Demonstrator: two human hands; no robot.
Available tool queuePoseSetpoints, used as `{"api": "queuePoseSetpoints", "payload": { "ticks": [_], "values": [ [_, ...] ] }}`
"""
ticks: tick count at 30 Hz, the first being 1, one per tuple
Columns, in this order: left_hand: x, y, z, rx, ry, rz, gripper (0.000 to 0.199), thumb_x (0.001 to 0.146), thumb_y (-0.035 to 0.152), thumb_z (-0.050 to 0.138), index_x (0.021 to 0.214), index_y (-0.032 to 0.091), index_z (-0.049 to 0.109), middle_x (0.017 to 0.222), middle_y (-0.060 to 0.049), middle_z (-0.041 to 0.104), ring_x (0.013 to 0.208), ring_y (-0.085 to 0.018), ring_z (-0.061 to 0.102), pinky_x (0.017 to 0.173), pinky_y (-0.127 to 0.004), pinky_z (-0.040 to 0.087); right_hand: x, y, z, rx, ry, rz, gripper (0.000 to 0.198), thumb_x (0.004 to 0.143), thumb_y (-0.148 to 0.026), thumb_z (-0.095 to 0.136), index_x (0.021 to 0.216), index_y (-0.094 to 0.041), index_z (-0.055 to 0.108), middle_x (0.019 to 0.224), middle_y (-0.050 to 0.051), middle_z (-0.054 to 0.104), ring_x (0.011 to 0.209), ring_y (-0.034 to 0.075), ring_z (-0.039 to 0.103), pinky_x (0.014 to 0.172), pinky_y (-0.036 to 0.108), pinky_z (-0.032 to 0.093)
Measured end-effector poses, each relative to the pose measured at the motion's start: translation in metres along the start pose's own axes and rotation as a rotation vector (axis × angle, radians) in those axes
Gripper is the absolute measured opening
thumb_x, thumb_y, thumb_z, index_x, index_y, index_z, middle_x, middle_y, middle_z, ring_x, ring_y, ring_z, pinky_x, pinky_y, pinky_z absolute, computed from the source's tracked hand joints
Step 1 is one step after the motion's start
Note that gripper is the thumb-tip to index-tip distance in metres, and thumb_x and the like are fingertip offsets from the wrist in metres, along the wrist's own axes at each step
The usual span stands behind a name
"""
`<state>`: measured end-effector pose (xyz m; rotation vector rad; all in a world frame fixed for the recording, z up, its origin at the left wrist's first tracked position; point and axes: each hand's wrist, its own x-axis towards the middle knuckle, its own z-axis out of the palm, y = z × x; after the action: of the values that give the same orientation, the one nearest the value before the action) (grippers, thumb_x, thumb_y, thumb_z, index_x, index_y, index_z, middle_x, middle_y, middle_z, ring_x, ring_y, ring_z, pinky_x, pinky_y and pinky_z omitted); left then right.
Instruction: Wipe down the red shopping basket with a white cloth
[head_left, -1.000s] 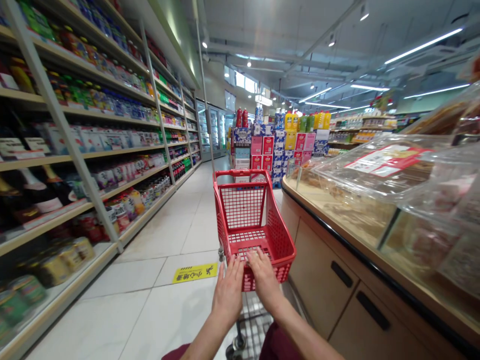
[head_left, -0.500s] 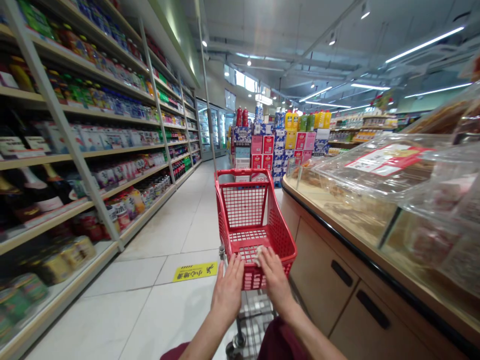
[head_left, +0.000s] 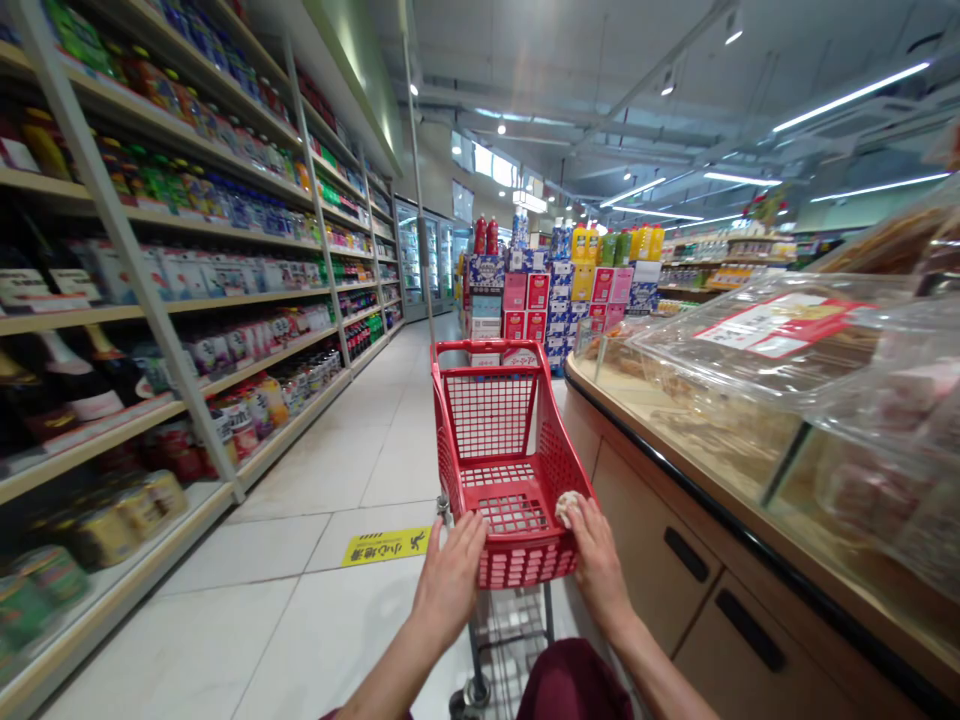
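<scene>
In front of me stands a shopping cart with a red plastic basket (head_left: pixel 499 478), its grid walls and floor bare of goods. At the near left corner of the basket lies my left hand (head_left: pixel 451 572), fingers stretched out over the rim and holding nothing. My right hand (head_left: pixel 598 562) is at the near right corner, its fingers closed on a crumpled whitish cloth (head_left: pixel 568 508) pressed against the rim. Part of the cloth is hidden under the fingers.
Shelves of bottles and cans (head_left: pixel 247 240) line the left side. Close on the right is a wooden display counter (head_left: pixel 645 500) with clear plastic food packs (head_left: pixel 780 330). Stacked drink cartons (head_left: pixel 525 300) stand ahead. A yellow floor sticker (head_left: pixel 386 546) marks the tiles.
My right hand has moved right with the cloth, from the near rim's middle to the right corner. My left hand stays at the left corner.
</scene>
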<state>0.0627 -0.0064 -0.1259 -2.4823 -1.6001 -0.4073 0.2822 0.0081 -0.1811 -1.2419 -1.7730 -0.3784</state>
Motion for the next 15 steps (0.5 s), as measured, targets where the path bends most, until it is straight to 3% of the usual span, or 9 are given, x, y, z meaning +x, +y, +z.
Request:
{"api": "queuePoseSetpoints", "payload": {
  "ticks": [4,8,11,15],
  "values": [
    [0.029,-0.025,-0.016,-0.020,0.013,0.080,0.035,0.078,0.015,0.039,0.109,0.022,0.053,0.128,-0.005,0.047,0.123,-0.020,0.034,0.103,-0.047,0.020,-0.001,0.030,-0.002,0.008,-0.024,0.023,0.063,0.073,0.000,0.032,0.131,-0.025,0.032,0.135,0.006,0.036,0.126,0.020,0.027,0.100,0.046,0.032],
    [0.050,-0.034,-0.023,-0.010,-0.036,0.204,0.017,0.077,0.020,0.048,0.090,0.021,0.059,0.107,-0.002,0.060,0.113,-0.016,0.045,0.105,-0.040,0.018,0.004,0.044,0.006,-0.011,-0.092,-0.019,0.057,0.075,-0.001,0.033,0.127,-0.022,0.040,0.132,0.009,0.041,0.124,0.020,0.032,0.098,0.045,0.034],
    [0.053,-0.019,-0.022,0.007,-0.029,0.199,0.011,0.075,0.024,0.053,0.083,0.021,0.060,0.094,-0.002,0.062,0.104,-0.016,0.050,0.103,-0.038,0.021,0.011,0.065,0.003,-0.018,-0.160,-0.012,0.049,0.076,-0.004,0.034,0.121,-0.018,0.047,0.129,0.012,0.043,0.123,0.021,0.033,0.097,0.043,0.035],
    [0.052,0.028,-0.018,0.029,-0.016,0.208,0.017,0.073,0.033,0.057,0.081,0.019,0.061,0.085,-0.003,0.062,0.094,-0.017,0.052,0.100,-0.038,0.025,0.020,0.095,-0.009,-0.040,-0.193,0.075,0.042,0.076,-0.007,0.034,0.111,-0.014,0.057,0.124,0.014,0.049,0.122,0.024,0.034,0.096,0.044,0.037]
  ]
}}
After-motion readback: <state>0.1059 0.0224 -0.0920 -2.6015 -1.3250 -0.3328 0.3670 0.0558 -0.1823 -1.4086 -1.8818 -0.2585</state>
